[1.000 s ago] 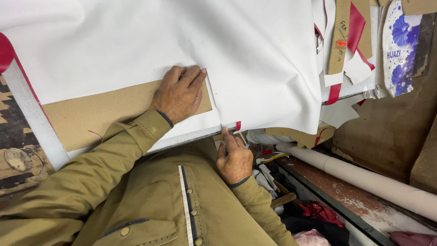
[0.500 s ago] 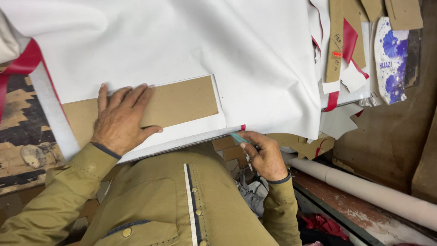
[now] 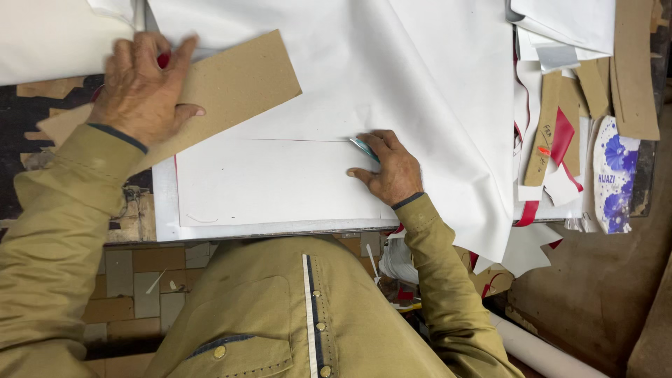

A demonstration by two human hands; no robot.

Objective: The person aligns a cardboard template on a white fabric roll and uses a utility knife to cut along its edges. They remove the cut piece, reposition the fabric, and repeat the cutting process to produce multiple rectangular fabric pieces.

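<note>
A large white sheet (image 3: pixel 392 77) lies over a pale cutting board (image 3: pixel 165 210) on the bench. My left hand (image 3: pixel 143 87) presses on a long brown cardboard strip (image 3: pixel 238 80), which is tilted up to the right across the sheet's upper left. My right hand (image 3: pixel 392 168) rests on the sheet and grips a thin pale blue-green knife or pen (image 3: pixel 364 148), its tip at the right end of a straight thin line (image 3: pixel 294 140) running across the sheet.
Cardboard patterns (image 3: pixel 633 63), red and white scraps (image 3: pixel 560 140) and a flowered blue-and-white piece (image 3: pixel 616 175) are piled at the right edge of the bench. A white roll (image 3: pixel 539 350) lies below on the right. Brick tiles (image 3: pixel 147 273) show under the bench edge.
My left hand has carried the cardboard strip up and left, tilting it off the line. My right hand has come up from the bench edge onto the sheet. A thin line now shows.
</note>
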